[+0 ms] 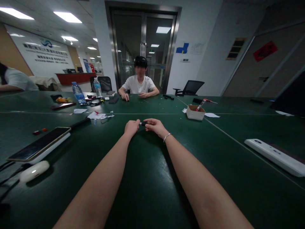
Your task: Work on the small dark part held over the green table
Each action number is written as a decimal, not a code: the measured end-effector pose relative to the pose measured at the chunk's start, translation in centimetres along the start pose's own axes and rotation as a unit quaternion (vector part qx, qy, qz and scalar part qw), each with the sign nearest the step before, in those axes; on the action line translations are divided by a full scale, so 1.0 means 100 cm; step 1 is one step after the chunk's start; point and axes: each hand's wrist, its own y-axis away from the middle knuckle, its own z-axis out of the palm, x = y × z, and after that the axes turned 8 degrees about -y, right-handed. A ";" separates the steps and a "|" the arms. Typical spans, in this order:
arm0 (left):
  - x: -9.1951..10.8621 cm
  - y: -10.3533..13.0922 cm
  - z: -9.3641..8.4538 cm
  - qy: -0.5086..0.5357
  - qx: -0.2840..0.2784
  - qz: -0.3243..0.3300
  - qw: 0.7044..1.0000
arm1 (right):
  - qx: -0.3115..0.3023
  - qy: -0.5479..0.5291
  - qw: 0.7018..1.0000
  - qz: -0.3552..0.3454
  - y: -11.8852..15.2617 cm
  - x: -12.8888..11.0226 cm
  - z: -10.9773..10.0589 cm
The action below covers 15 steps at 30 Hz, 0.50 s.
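Head view. Small black-and-silver piece [143, 123], one, between my hands, over green table [147, 178]. My left hand [131, 128]: thumb and fingers pinched on silver end. My right hand [156, 126]: fingers curled round black end. Progress, my judgement: piece in grip, both ends held; whether parts joined, and what remains, cannot tell. Writing: wall sign [45, 52], blue wave logo [46, 43], lettering too blurred to read; bottle [78, 92], blue label, unreadable; red paper [265, 51] on door [245, 68], marking illegible.
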 end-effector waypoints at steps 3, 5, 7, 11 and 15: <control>0.000 0.000 -0.003 0.015 0.003 -0.011 1.000 | -0.006 0.009 1.000 -0.021 -0.001 -0.002 0.007; -0.001 0.002 -0.004 0.025 0.005 0.002 1.000 | -0.001 0.007 1.000 -0.005 -0.002 -0.002 0.008; -0.001 0.005 -0.004 0.028 0.006 0.028 0.999 | 0.018 0.001 1.000 0.016 -0.002 -0.001 0.007; -0.001 0.010 -0.001 0.021 -0.002 0.086 0.996 | 0.045 0.011 0.998 0.033 -0.004 0.000 -0.002; 0.000 0.013 0.000 -0.006 -0.015 0.130 0.991 | 0.052 0.018 0.997 0.046 -0.004 0.000 -0.008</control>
